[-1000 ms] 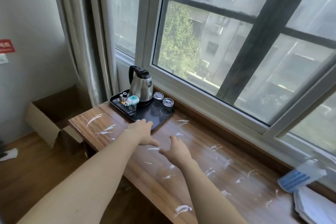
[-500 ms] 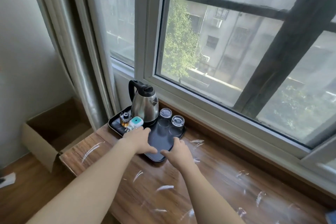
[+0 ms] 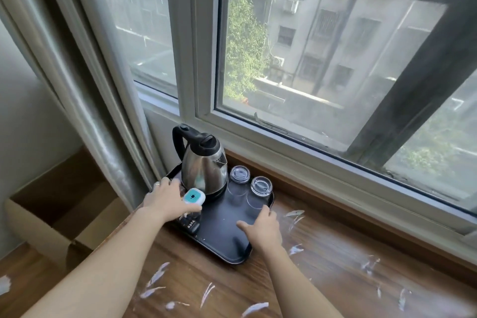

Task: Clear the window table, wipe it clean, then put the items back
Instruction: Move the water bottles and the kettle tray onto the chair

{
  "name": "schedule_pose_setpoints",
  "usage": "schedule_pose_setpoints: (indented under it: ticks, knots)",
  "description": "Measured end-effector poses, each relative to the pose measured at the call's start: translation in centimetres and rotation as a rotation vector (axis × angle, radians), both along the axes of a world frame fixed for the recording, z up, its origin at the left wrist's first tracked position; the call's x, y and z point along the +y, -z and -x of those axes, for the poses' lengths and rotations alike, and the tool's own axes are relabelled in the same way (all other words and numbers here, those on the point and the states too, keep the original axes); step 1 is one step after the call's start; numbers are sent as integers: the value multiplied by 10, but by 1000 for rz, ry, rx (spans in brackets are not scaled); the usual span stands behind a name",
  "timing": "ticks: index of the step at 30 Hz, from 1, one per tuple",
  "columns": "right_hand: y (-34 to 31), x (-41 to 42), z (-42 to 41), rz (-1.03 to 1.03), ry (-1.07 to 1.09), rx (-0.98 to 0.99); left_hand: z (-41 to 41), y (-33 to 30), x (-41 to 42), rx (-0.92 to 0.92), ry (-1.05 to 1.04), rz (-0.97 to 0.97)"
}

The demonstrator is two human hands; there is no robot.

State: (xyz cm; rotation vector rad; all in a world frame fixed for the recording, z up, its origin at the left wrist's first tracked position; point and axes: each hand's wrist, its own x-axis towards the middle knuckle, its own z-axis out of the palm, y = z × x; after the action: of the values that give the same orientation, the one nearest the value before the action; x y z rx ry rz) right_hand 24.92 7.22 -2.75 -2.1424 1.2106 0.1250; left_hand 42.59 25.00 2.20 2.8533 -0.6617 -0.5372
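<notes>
At lower centre of frame, black tray sits on the table — left hand and right hand grasp opposite rims; lift level, slowly — kettle and glasses may slide.

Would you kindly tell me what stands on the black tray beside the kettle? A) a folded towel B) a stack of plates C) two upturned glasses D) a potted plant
C: two clear glasses stand rim-down on the black tray, right of the kettle.

left hand on tray left edge | right hand on right rim | kettle aboard
</notes>
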Motion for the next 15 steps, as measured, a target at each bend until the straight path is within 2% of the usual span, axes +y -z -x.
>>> schedule_pose_setpoints:
  ticks: [8, 13, 15]
  knots:
    - [13, 26, -20, -11, 236, 30, -66, 25, 18, 101, -39, 7]
    - [18, 45, -35, 3, 406, 39, -104, 45, 20, 350, -39, 114]
    - [20, 49, -39, 17, 469, 40, -112, 52, 16, 368, -38, 150]
